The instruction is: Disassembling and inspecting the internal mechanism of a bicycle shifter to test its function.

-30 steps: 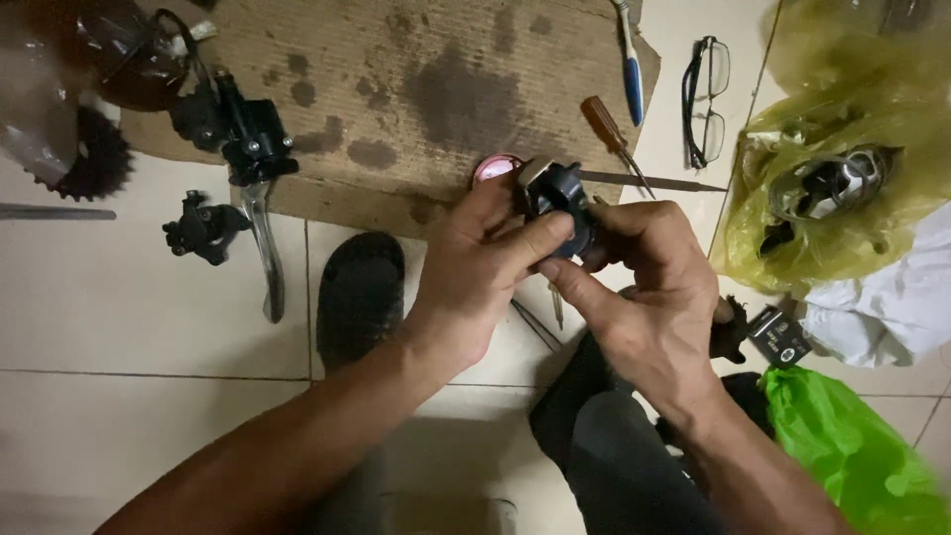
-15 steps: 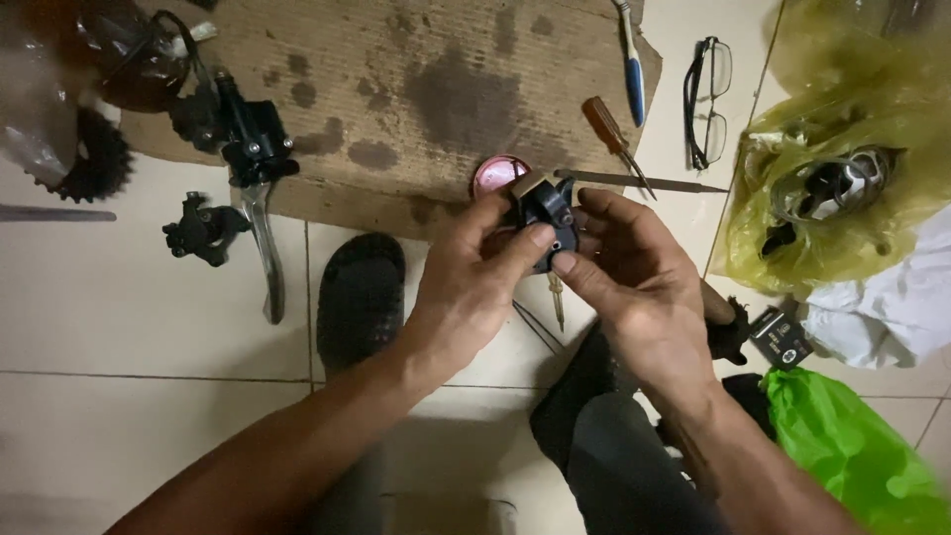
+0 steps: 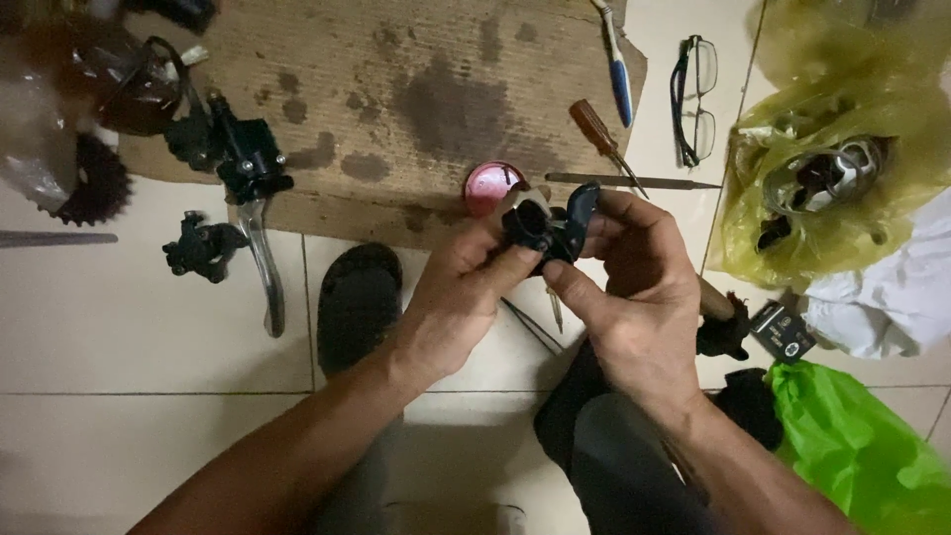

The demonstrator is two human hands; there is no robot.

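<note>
Both my hands hold one small black metal part (image 3: pixel 551 229) with a round bore, above the tiled floor. My left hand (image 3: pixel 466 292) grips its left side with thumb and fingers. My right hand (image 3: pixel 639 297) pinches its right side, the thumb under it. A thin metal tool (image 3: pixel 556 307) pokes out below the part, between my hands. Just behind the part lies a small round pink tin (image 3: pixel 492 185) on the edge of a stained cardboard sheet (image 3: pixel 416 89).
On the cardboard lie a brake lever assembly (image 3: pixel 248 188), a wooden-handled screwdriver (image 3: pixel 599 134) and a blue-handled tool (image 3: pixel 619 79). A sprocket (image 3: pixel 94 188) and a black caliper (image 3: pixel 203 248) sit left. Eyeglasses (image 3: pixel 693 99), yellow bag with parts (image 3: pixel 822 178), green bag (image 3: pixel 862 446) lie right; a black sandal (image 3: pixel 357 302) is near.
My hands have shifted a little up and the black part has turned between them; my right fingers have opened out around its right side.
</note>
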